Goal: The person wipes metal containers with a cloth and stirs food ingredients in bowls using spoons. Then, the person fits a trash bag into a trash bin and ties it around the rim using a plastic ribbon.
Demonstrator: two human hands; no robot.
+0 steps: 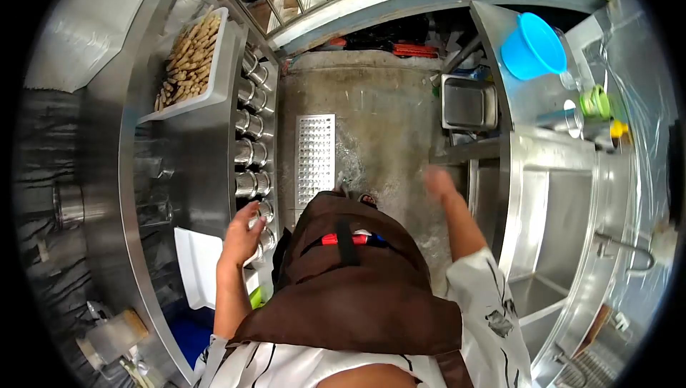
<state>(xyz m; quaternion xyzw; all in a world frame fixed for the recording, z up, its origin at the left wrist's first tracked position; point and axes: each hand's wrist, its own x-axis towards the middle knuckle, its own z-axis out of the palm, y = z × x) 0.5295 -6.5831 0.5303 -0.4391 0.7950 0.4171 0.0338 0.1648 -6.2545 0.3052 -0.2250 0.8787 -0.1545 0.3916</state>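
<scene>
While my left hand (243, 234) hangs near the steel canisters (245, 152), fingers half-curled, gripping nothing visible, my right hand (439, 182) extends forward, too blurred to judge its fingers. Canister row runs lengthwise ahead, along the left counter (194, 173). Floor (393, 120) stained, metal grate (315, 159) present; sink (547, 220) at right.

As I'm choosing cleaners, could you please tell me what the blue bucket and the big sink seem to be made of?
The blue bucket looks like smooth plastic, evenly coloured with a soft sheen. The big sink appears to be satin metal, probably stainless steel, judging by its grey, streaky reflections.
</scene>
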